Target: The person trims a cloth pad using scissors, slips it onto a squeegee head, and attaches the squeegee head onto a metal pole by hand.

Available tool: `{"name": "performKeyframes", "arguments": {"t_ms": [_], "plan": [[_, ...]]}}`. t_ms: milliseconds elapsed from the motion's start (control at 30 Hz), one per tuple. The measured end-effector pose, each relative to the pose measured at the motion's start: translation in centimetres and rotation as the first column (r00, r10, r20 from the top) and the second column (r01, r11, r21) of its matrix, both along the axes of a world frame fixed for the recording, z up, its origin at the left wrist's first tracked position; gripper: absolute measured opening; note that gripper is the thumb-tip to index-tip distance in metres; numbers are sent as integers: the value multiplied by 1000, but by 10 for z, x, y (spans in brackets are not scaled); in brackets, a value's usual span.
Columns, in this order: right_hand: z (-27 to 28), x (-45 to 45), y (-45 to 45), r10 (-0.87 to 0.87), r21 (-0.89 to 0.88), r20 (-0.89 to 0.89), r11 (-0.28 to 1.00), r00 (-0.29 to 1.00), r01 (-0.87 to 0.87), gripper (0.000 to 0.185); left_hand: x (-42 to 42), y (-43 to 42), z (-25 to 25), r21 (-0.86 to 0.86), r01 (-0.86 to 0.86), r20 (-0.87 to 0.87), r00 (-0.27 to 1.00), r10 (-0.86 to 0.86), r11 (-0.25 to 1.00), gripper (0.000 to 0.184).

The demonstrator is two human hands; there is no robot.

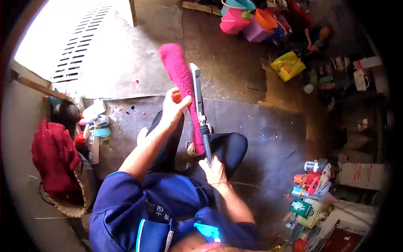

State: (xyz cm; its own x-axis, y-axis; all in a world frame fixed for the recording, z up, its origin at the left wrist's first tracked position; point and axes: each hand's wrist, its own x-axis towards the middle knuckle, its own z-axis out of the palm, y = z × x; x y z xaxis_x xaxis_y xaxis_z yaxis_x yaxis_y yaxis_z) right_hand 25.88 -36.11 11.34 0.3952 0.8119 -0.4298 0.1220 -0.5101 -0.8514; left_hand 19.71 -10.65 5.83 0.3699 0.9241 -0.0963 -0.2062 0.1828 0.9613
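A long magenta fuzzy roll of cloth (180, 69), like a mop head, runs from between my knees up and away to the left. Along its right side lies a dark pole (205, 143) with a long silvery metal clamp (197, 86) at its far end. My right hand (215, 171) is wrapped round the pole near my right knee. Against the left edge of the roll, my left hand (174, 107) has its fingers curled and its thumb at the cloth. Anything pinched in those fingers is too small or hidden to make out.
A basket (82, 185) with dark red cloth (54, 159) stands at left, near several brushes (94, 110). Coloured buckets (234, 21) and a yellow bag (288, 66) lie ahead, near another person (319, 38). Bottles and boxes (301, 208) crowd the lower right.
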Motion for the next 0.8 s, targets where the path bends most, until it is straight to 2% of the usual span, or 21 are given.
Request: {"name": "performKeyframes", "arguments": {"t_ms": [67, 100, 133, 233, 333, 400, 433, 533, 600, 700, 733, 800], "plan": [[-7, -5, 0, 23, 2, 399, 1000, 917, -26, 31, -14, 4, -14, 149, -121, 92, 990, 108, 981, 36], [0, -7, 4, 39, -89, 339, 996, 940, -9, 34, -25, 5, 4, -36, -12, 113, 994, 16, 999, 30], [-2, -13, 3, 32, -104, 315, 995, 948, 1, 34, -30, 7, 4, -217, 73, 178, 983, -34, 974, 25], [-16, -33, 0, 134, -157, 354, 984, 926, -82, 33, -38, 10, -18, -212, 100, 143, 987, -70, 972, 21], [-13, -39, 2, 105, -121, 334, 990, 937, -68, 31, -42, 10, -22, -206, 50, 85, 996, -33, 977, 20], [-6, -33, 5, 47, -115, 240, 993, 970, -20, 26, -50, 16, -17, -242, 88, -77, 991, -109, 966, 14], [-9, -28, 2, 9, -77, 176, 997, 984, 5, 25, -51, 18, -22, -256, 89, -87, 990, -115, 962, 12], [-21, -16, -1, -47, 46, -36, 998, 998, 49, 19, -50, 16, -21, -427, 109, 186, 982, -31, 898, 8], [-21, -9, -2, -77, -107, -167, 992, 983, 60, 25, -46, 12, -22, -460, 113, 214, 977, -13, 881, 11], [-21, -7, -3, -73, -114, -151, 992, 986, 56, 24, -41, 6, -14, -463, 87, 158, 987, -14, 882, 13], [-20, -8, -1, -24, -34, -41, 999, 999, 23, 25, -39, 5, -10, -467, 76, 131, 991, -15, 881, 14], [-14, -8, 0, -14, -100, 2, 995, 1000, 14, 27, -41, 3, -6, -456, 40, 76, 997, -6, 889, 15]]}}
